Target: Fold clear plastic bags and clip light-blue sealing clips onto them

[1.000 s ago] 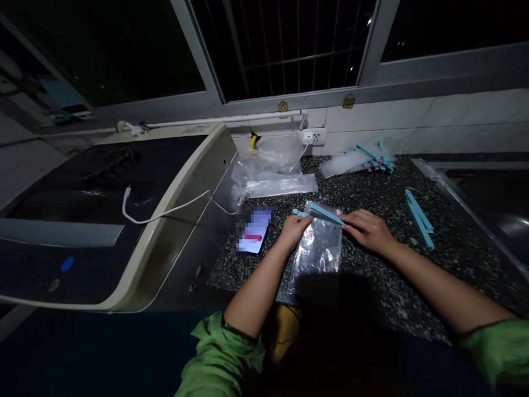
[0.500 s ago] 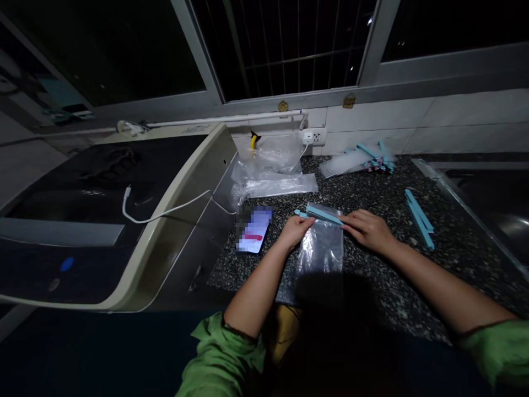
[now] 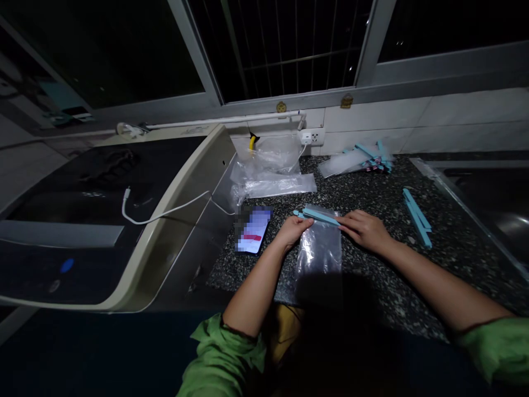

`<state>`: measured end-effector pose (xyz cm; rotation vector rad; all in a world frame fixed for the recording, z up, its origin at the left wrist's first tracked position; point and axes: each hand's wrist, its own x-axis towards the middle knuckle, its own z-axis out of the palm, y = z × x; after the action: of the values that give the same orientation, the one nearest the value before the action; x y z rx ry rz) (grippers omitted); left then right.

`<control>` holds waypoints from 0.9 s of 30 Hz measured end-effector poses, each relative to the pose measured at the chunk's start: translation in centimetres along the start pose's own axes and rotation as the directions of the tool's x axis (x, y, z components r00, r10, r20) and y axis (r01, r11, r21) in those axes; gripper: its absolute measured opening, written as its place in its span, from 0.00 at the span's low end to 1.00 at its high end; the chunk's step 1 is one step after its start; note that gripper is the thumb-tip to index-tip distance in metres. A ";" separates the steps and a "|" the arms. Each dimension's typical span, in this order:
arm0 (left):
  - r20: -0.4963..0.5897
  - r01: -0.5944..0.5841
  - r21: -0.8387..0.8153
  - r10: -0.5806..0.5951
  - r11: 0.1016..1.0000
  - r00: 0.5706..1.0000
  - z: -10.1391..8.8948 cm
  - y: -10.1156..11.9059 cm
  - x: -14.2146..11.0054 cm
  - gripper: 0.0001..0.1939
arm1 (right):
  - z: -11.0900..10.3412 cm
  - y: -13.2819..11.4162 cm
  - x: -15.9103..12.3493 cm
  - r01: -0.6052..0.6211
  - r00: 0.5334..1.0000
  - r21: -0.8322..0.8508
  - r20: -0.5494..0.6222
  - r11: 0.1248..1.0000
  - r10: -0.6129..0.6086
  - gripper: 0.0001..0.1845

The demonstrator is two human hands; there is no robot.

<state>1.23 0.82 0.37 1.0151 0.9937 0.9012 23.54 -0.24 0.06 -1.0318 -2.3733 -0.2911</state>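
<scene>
A clear plastic bag (image 3: 319,249) lies flat on the speckled dark counter (image 3: 372,264) in front of me. Across its far edge sits a light blue clip stick (image 3: 316,214). My left hand (image 3: 294,229) has its fingers closed on the stick's left end at the bag's top corner. My right hand (image 3: 366,229) pinches the stick's right end with the bag's edge.
A lit phone (image 3: 253,229) lies left of the bag. More clear bags (image 3: 275,176) are piled by the wall socket (image 3: 311,135). Loose blue sticks (image 3: 416,216) lie to the right, another heap (image 3: 372,156) at the back. A sink (image 3: 487,204) is far right, a white appliance (image 3: 103,215) on the left.
The bag has straightened and now lies flatter under the blue stick. Both hands stay at the stick's ends, shifted only slightly.
</scene>
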 end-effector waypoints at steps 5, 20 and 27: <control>0.020 0.001 -0.032 -0.001 0.999 1.000 0.1 0.1 -0.1 0.21 | 0.1 -0.1 0.0 0.014 1.000 -0.016 0.003 1.000 -0.014 0.15; 0.065 -0.011 -0.058 0.014 0.998 0.998 0.2 0.1 -0.2 0.20 | 0.4 0.1 -0.1 0.033 0.999 -0.079 0.035 0.996 -0.031 0.16; 0.000 -0.087 -0.052 0.087 0.995 0.996 0.1 0.1 -0.2 0.23 | 0.2 0.0 0.0 0.052 0.998 -0.127 0.035 0.991 -0.048 0.15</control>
<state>1.28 0.60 0.52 1.0212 0.9259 0.9925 23.47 -0.18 -0.08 -1.0431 -2.4383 -0.4534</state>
